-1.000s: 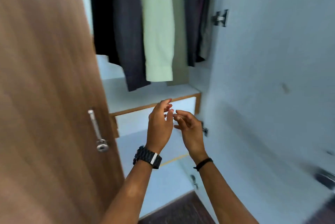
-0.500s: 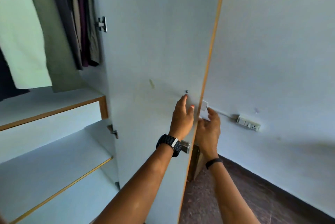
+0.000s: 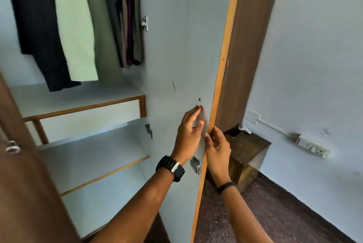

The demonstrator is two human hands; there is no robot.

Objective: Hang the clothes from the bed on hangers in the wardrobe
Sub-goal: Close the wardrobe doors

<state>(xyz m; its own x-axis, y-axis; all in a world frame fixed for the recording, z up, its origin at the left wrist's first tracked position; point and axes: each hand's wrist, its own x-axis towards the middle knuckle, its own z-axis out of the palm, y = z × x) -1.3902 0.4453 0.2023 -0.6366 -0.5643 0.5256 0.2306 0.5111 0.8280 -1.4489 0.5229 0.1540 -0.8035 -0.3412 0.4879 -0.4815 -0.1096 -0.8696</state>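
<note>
The wardrobe stands open. Several clothes hang inside at the upper left: a black garment point(image 3: 37, 26), a pale green shirt point(image 3: 75, 26), an olive one and darker ones behind. The right wardrobe door point(image 3: 182, 46) shows its pale grey inner face and wooden edge. My left hand point(image 3: 187, 136), with a black watch on the wrist, lies with straight fingers against that inner face, below a small screw. My right hand point(image 3: 217, 147) grips the door's outer edge, fingers curled round it. No bed, loose clothes or free hanger is in view.
The brown left door point(image 3: 23, 174) with a metal handle fills the lower left. Pale shelves point(image 3: 88, 156) sit below the clothes. A small wooden side table point(image 3: 248, 150) with a phone on it stands behind the right door. A power strip point(image 3: 312, 147) hangs on the wall.
The view has swung right from the wardrobe's inside to its right door. Both hands moved from in front of the shelves onto that door, left on its face, right at its edge.
</note>
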